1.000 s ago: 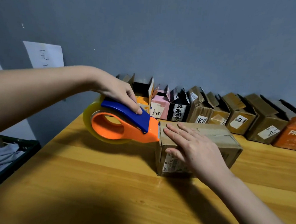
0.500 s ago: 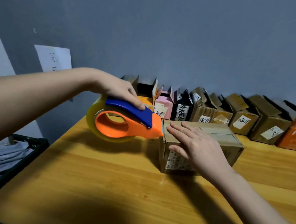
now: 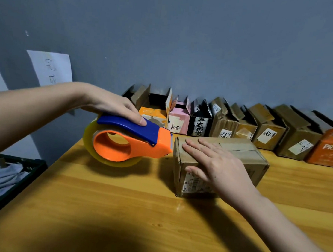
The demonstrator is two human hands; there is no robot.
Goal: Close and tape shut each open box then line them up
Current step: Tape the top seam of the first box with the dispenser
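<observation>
While the box (image 3: 238,151) is pressed by flat right hand (image 3: 217,166) fingers, the tape dispenser (image 3: 129,141), gripped by the left hand (image 3: 112,105), is held at its left end, in line with its long axis.

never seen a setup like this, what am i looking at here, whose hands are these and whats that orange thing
There is no machine: a person wears a camera on the head, looking forward and down, so you see their own two bare hands. The left hand grips a tape dispenser, orange and blue with a clear roll, its nose at the left end of a closed brown box. The right hand lies flat on that box, fingers straight, thumb down its front side. All this sits on a wooden table. Along the grey wall stands a row of boxes with flaps up, still open.
</observation>
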